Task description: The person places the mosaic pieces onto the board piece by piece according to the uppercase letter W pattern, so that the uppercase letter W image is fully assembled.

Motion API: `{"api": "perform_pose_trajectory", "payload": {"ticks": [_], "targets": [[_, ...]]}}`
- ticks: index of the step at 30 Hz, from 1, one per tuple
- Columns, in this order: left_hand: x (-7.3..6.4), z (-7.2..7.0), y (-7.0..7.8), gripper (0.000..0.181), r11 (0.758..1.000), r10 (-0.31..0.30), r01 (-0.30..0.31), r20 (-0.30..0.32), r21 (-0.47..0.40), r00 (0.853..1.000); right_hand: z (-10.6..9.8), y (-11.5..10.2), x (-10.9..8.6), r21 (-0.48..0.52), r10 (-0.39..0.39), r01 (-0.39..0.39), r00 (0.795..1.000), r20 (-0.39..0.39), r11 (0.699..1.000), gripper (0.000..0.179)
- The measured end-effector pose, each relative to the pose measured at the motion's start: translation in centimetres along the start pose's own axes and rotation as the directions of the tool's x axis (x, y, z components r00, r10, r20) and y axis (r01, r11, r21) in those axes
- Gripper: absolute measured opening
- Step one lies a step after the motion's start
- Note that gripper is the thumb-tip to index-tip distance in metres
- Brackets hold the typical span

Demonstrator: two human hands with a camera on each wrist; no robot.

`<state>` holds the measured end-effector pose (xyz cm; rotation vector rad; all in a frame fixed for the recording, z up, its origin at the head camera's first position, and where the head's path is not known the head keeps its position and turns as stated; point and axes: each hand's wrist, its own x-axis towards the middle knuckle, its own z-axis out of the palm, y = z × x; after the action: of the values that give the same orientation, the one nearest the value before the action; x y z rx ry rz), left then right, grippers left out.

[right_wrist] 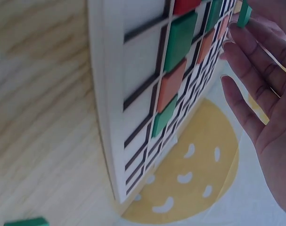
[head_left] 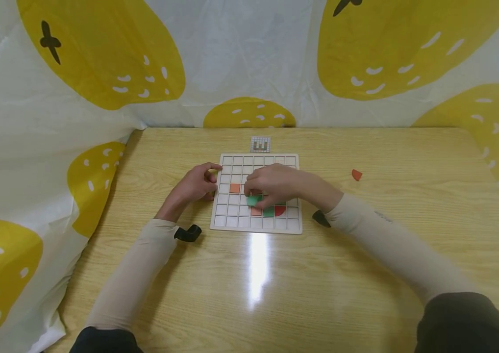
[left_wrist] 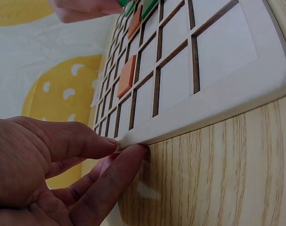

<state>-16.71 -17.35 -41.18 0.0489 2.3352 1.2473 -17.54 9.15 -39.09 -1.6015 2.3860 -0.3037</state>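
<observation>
A white square grid board (head_left: 232, 220) lies on the table, holding several coloured tiles. At its left edge, my left hand (head_left: 197, 184) pinches the rim between thumb and finger; the left wrist view shows both tips against it. Over the board, my right hand (head_left: 273, 182) pinches a green tile (right_wrist: 244, 14). An orange tile (head_left: 235, 188) sits apart in a cell on the left. Nearer the front edge are another orange tile (head_left: 256, 212), a green tile (head_left: 269, 212) and a red rounded tile (head_left: 280, 211). The right hand covers some cells.
A small card (head_left: 260, 144) with a dark pattern lies just behind the board. On the table to the right is a red-orange rounded piece (head_left: 357, 175). Another green piece (right_wrist: 27, 221) shows at the right wrist view's lower edge. A patterned curtain (head_left: 249, 63) hangs behind the table.
</observation>
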Motion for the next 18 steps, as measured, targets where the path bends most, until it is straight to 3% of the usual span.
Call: {"api": "perform_pose_trajectory", "payload": {"ticks": [10, 18], "targets": [[0.0, 0.0, 0.1, 0.056, 1.000, 0.002, -0.002, 0.003, 0.006, 1.000, 0.7, -1.0, 1.2, -0.009, 0.005, -0.005, 0.999, 0.034, 1.000, 0.024], [-0.1, 0.0, 0.2, 0.056, 1.000, -0.005, 0.006, -0.006, 0.013, 1.000, 1.1, -1.4, 1.8, -0.051, -0.039, 0.040, 0.999, 0.024, 0.998, 0.021]]}}
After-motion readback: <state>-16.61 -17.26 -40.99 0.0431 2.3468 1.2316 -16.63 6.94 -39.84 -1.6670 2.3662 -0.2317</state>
